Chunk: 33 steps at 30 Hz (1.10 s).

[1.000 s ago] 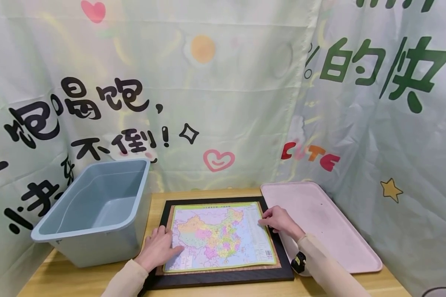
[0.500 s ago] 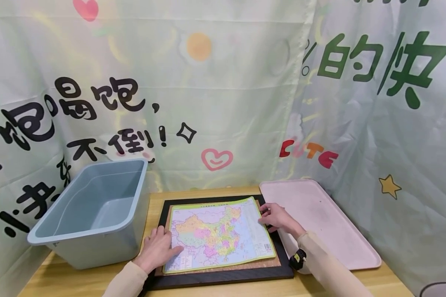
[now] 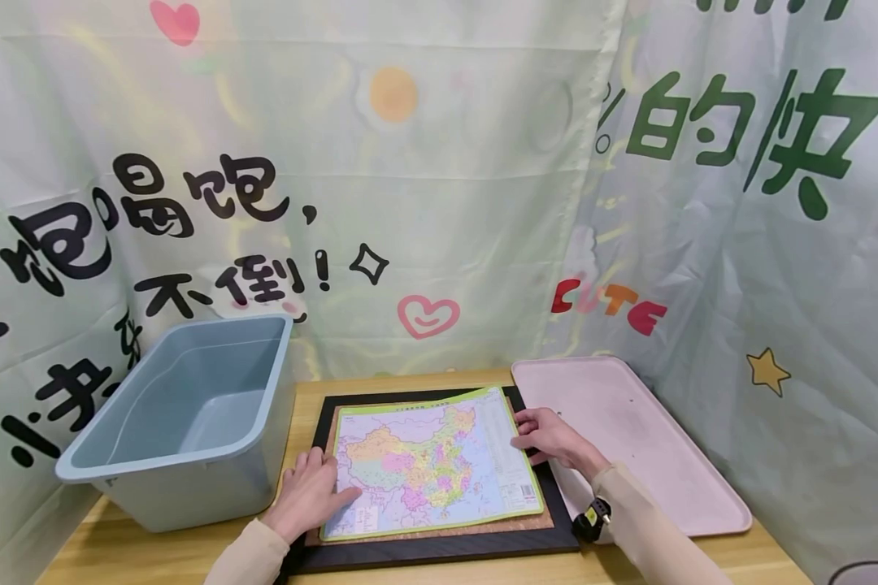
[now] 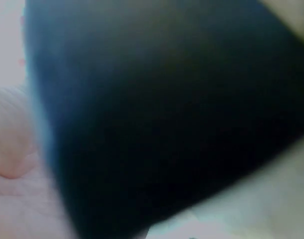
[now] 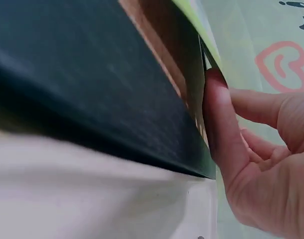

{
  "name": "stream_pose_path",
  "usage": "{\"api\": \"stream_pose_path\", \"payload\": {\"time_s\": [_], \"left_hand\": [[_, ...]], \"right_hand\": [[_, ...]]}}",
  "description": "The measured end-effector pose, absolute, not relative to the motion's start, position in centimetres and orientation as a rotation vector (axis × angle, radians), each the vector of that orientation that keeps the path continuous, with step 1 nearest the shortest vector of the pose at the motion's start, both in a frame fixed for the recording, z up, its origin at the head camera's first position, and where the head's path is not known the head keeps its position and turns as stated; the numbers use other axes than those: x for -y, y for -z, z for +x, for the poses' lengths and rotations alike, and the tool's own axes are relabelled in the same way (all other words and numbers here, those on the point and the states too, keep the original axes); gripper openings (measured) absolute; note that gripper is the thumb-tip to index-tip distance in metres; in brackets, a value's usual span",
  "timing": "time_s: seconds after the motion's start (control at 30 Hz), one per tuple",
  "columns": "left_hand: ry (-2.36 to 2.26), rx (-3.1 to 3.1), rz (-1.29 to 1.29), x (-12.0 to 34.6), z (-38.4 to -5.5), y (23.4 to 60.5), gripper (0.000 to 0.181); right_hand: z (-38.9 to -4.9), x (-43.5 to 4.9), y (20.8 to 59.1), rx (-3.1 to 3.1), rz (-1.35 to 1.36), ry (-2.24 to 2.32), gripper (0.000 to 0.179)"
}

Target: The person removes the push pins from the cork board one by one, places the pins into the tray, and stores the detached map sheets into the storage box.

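Observation:
A colourful printed map with a yellow-green border lies over the brown cork-like panel of a black-framed board. My right hand pinches the map's right edge, which is raised and curved off the panel. In the right wrist view, the thumb and a finger of that hand have the sheet's edge between them, and a gap shows beneath it. On the left, my left hand rests along the frame, its thumb extended onto the map's lower-left part. The left wrist view is mostly filled by a blurred dark surface.
A blue-grey plastic tub stands left of the board on the wooden table. To the right, a pink tray lies close against the frame. A printed cloth backdrop rises behind everything.
The map's upper-right part, lying flat a second ago, has been raised by the right hand and now bows upward. The left hand keeps its place.

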State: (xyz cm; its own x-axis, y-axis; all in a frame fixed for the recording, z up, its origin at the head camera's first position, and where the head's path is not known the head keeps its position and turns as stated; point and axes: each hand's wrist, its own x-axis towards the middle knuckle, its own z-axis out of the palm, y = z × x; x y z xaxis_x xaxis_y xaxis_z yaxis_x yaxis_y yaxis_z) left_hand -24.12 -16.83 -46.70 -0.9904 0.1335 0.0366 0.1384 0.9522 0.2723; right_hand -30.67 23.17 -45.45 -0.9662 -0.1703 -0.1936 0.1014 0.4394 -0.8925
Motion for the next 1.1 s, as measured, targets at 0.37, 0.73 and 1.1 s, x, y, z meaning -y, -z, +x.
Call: {"api": "stream_pose_path", "payload": {"time_s": [0.37,0.73,1.1], "left_hand": [[0.563,3.072,-0.204,17.5,-24.0,46.5,0.073],[0.643,2.935,-0.279,17.9,-24.0,46.0,0.055],[0.817,2.767,-0.272,17.9,-23.6,45.7,0.056]], "right_hand": [[-30.9,-23.2,44.9,-2.315,-0.131,1.761,0.038],[-31.4,-23.0,44.7,-2.338,-0.063,1.931,0.042],[-31.6,-22.8,43.6,-2.267,0.002,2.040,0.042]]}}
